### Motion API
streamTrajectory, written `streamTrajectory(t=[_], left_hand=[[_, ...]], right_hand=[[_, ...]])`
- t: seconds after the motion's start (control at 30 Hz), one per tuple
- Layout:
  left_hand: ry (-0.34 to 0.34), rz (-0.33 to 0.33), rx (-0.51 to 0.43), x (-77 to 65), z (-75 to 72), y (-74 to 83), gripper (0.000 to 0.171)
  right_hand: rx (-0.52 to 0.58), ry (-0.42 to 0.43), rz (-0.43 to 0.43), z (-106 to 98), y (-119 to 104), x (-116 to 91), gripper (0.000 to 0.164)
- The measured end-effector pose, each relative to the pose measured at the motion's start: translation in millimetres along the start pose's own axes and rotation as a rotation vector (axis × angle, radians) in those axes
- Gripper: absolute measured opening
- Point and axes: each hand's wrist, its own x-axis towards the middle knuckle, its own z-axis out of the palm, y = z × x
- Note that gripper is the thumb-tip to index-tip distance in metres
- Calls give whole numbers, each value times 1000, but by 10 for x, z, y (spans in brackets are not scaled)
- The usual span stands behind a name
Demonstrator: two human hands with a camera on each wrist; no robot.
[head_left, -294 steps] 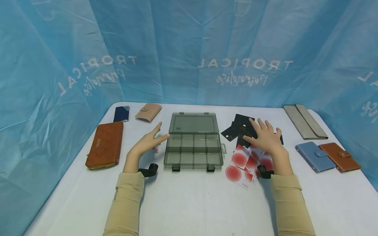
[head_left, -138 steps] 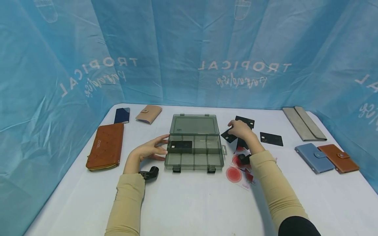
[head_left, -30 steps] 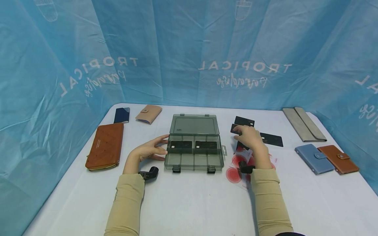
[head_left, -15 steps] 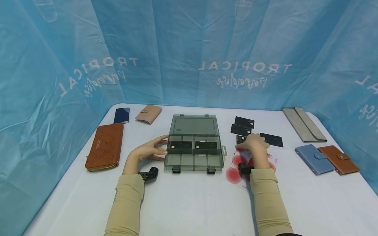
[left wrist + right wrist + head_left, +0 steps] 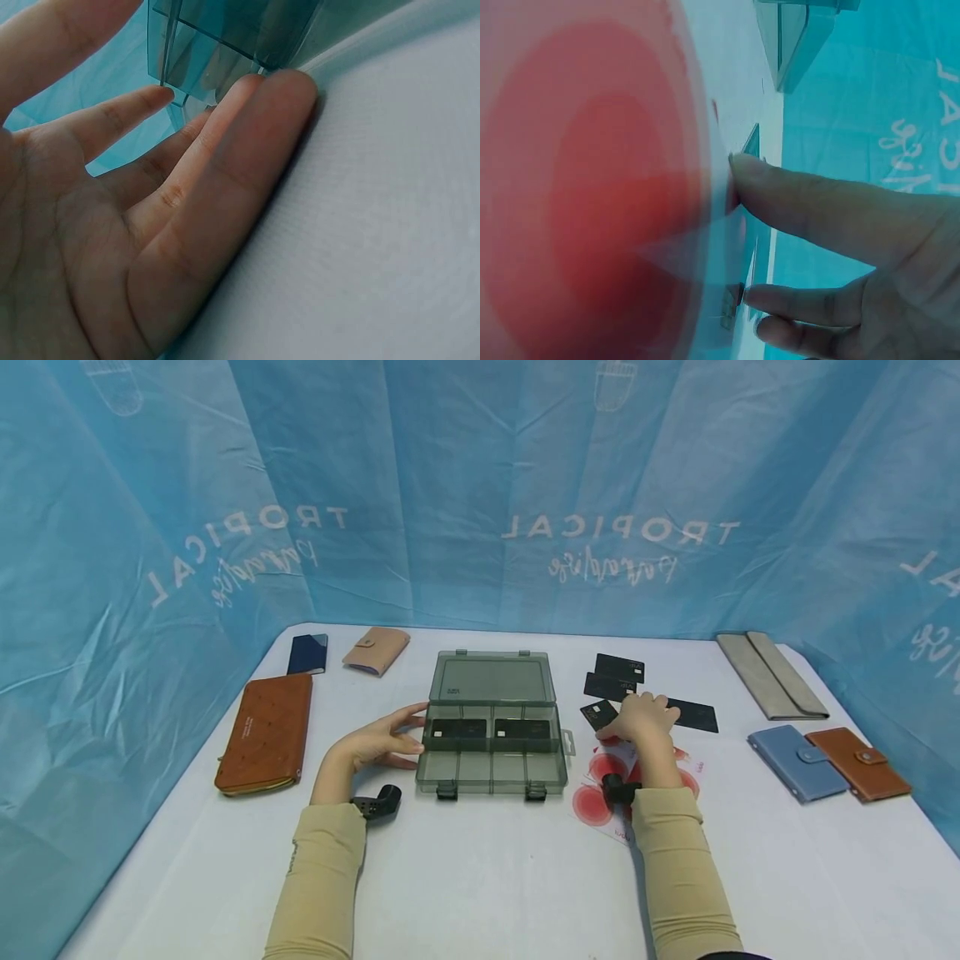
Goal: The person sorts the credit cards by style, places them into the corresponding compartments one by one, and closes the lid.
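Left hand (image 5: 381, 742): fingers are spreading wide and nearly straight, gripping nothing; the tips are resting at the left wall of the divided box (image 5: 510, 766), whose lid (image 5: 491, 678) is standing open at the back.

Right hand (image 5: 647, 720): thumb (image 5: 754, 169) and fingers are bending down at one black card (image 5: 598, 714), tilted askew on the table just right of the box. Thumb and fingertips are showing apart in the wrist view; whether they are pinching the card, I cannot tell.

Two more black cards are overlapping just beyond, another is lying to the right, and red-and-white cards (image 5: 592, 806) are spreading under the right wrist. A left card (image 5: 459, 733) and a right card (image 5: 522, 733) are sitting in the box's back row.

Risks, my judgement: the thin card is offering little edge, so the thumb could be slipping off. A low wrist could be dragging the loose red-and-white cards askew. Too firm a push from the left fingertips could be sliding the box and unsettling its cards.
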Motion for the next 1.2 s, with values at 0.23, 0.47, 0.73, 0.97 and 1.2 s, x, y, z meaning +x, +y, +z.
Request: streamTrajectory(t=[0.23, 0.47, 0.73, 0.97, 1.2], left_hand=[[10, -3, 13, 10, 0, -5, 87], [6, 0, 16, 15, -5, -11, 87], [5, 2, 17, 16, -10, -11, 87], [5, 2, 9, 13, -9, -10, 87], [-3, 3, 7, 3, -9, -10, 87]], right_hand=[[0, 1, -11, -22, -36, -32, 59], [169, 93, -140, -1, -22, 13, 41], [336, 153, -197, -27, -29, 20, 32], [446, 234, -250, -99, -104, -23, 37], [564, 200, -350, -242, -328, -195, 24]])
